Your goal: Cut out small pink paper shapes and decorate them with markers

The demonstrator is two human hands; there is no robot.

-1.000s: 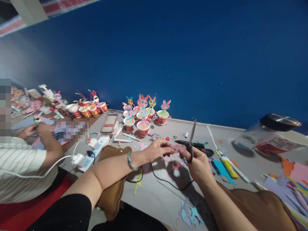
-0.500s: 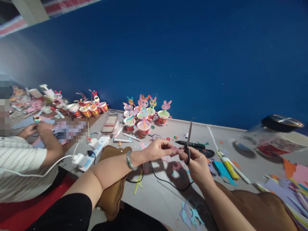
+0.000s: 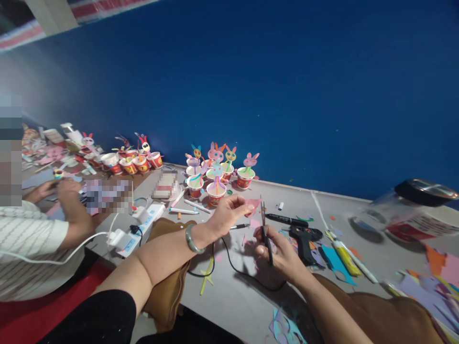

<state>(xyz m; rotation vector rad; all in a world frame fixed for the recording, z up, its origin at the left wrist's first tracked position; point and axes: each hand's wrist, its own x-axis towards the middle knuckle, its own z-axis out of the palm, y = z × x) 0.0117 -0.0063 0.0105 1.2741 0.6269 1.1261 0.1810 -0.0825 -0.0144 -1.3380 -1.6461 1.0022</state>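
Note:
My left hand (image 3: 229, 215) pinches a small piece of pink paper (image 3: 252, 206) between thumb and fingers, raised over the table. Just to its right, my right hand (image 3: 278, 251) grips black-handled scissors (image 3: 264, 229) with the blades pointing up beside the paper's edge. Whether the blades touch the paper, I cannot tell. Below and between the hands lie pink scraps (image 3: 247, 241). A black marker (image 3: 287, 220) and a black glue gun (image 3: 304, 241) rest on the table beyond and right of my right hand.
Paper cups with bunny figures (image 3: 216, 191) stand by the blue wall. A power strip (image 3: 141, 229) lies at left, near a co-worker's arm (image 3: 77, 215). At right are a clear jar (image 3: 387, 205), a yellow tube (image 3: 346, 258) and coloured paper scraps (image 3: 423, 296). A black cord crosses the table.
My hands have moved apart; the right hand with the scissors dropped lower and left. The pink paper now shows clearly in my left hand, and the glue gun is less covered.

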